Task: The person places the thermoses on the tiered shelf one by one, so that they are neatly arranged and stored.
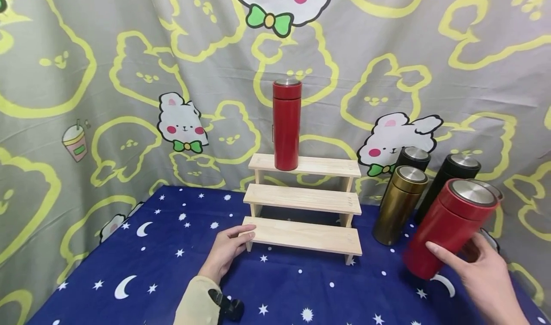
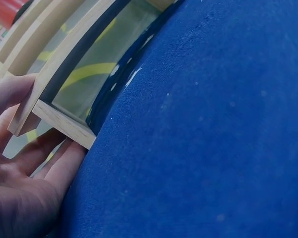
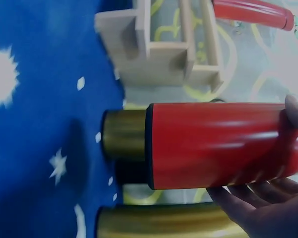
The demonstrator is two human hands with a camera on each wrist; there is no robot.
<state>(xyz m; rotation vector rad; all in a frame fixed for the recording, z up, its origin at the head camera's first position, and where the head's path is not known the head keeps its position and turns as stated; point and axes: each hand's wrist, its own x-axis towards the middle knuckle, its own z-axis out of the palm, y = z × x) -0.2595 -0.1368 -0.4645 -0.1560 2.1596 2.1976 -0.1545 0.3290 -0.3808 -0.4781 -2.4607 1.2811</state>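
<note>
My right hand grips a red thermos with a silver lid, its fingers curled round the body. In the right wrist view the base of this red thermos is off the cloth, with gold and black bottles behind it. At the left end of a three-step wooden stand, my left hand holds the lowest board. The left wrist view shows the thumb on that board and the fingers by the side leg. Another red thermos stands upright on the top step.
Right of the stand are a gold thermos and two black ones, one partly covered by the held thermos. Another gold thermos shows low in the right wrist view. Behind hangs a patterned curtain; blue starry cloth covers the table.
</note>
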